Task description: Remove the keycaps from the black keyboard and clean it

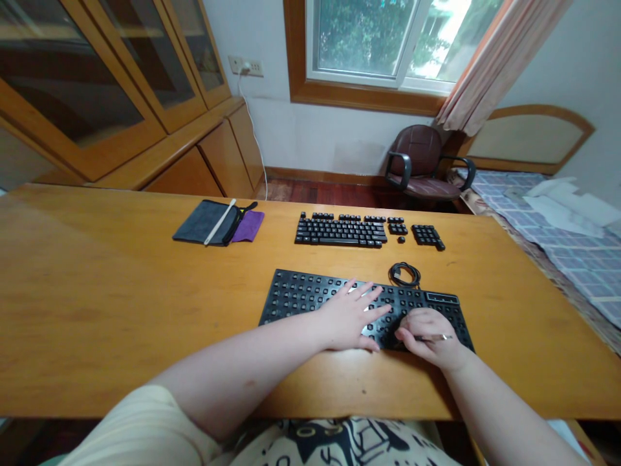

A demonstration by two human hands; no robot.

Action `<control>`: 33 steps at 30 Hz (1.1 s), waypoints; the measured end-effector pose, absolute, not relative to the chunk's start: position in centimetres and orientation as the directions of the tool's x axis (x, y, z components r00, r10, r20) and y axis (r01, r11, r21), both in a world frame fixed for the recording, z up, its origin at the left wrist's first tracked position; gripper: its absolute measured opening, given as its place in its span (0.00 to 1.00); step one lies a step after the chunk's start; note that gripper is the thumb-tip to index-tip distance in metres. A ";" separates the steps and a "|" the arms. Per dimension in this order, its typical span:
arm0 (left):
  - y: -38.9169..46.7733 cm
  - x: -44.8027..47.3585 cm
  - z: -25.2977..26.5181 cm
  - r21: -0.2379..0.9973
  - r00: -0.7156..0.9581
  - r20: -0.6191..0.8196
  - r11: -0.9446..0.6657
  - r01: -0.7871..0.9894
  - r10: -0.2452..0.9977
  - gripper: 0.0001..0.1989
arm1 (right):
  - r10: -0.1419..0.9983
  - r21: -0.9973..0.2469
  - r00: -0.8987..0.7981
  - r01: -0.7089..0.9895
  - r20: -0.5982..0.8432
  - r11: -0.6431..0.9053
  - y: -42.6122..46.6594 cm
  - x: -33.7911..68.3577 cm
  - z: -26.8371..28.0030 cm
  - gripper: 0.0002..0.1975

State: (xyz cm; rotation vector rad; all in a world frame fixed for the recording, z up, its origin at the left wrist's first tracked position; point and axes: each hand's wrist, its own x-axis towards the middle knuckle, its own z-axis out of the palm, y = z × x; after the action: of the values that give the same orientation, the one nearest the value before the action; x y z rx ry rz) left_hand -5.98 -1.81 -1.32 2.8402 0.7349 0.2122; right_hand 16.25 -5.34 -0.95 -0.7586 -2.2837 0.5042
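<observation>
A black keyboard base (305, 294) with its keycaps off lies near me on the wooden desk, showing rows of bare switches. My left hand (349, 317) rests flat on its middle, fingers spread. Over the right part of the base, my right hand (429, 333) is closed around a slim stick-like tool (436, 338). One shiny end of the tool sticks out past my thumb; its other end is hidden under the hand. Behind the base, a coiled black USB cable (405, 275) lies by its back edge. Farther back, the loose black keycaps (342, 232) are laid out in keyboard order.
At the back left of the desk (121, 278) lie a dark grey pouch (196, 223), a pale flat stick (220, 222) across it, and a purple cloth (249, 226). Beyond the desk are a chair (422, 158), a bed (557, 220) and a glass-doored cabinet (160, 123).
</observation>
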 end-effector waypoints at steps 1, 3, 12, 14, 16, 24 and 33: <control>-1.8 -6.0 -1.3 0.226 0.866 0.088 -0.857 0.464 0.492 0.39 | 0.634 -0.530 -0.603 0.374 0.484 0.761 -5.3 16.2 -1.0 0.10; -1.8 -6.0 -1.4 0.222 0.866 0.093 -0.858 0.463 0.491 0.39 | 0.631 -0.532 -0.599 0.366 0.492 0.763 -5.4 16.1 -0.9 0.10; -1.8 -6.0 -1.5 0.261 0.865 0.087 -0.849 0.459 0.494 0.39 | 0.830 -0.692 -0.266 0.461 0.490 0.555 -5.4 17.4 -0.8 0.11; -1.7 -6.0 -1.4 0.294 0.864 0.086 -0.841 0.453 0.495 0.39 | 0.861 -0.704 -0.161 0.514 0.482 0.490 -5.4 17.4 -0.9 0.12; -1.6 -6.0 -1.3 0.356 0.852 0.098 -0.818 0.452 0.514 0.39 | 0.877 -0.721 -0.047 0.550 0.479 0.423 -5.3 17.1 -0.7 0.14; -0.8 -6.6 0.0 0.799 0.627 0.263 -0.530 0.284 0.733 0.23 | 0.910 -0.892 0.185 0.343 0.372 0.295 -1.6 12.0 4.0 0.16; 0.0 -6.1 -1.0 0.953 0.302 0.205 -0.260 0.155 0.931 0.08 | 0.902 -0.963 0.417 -0.177 0.114 0.204 2.7 7.1 -0.3 0.17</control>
State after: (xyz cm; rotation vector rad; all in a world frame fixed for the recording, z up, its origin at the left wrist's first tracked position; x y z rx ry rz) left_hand -6.06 -0.05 -1.01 1.6501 1.0037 1.0593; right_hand 7.12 2.65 -0.29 -1.1033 -0.8260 0.8860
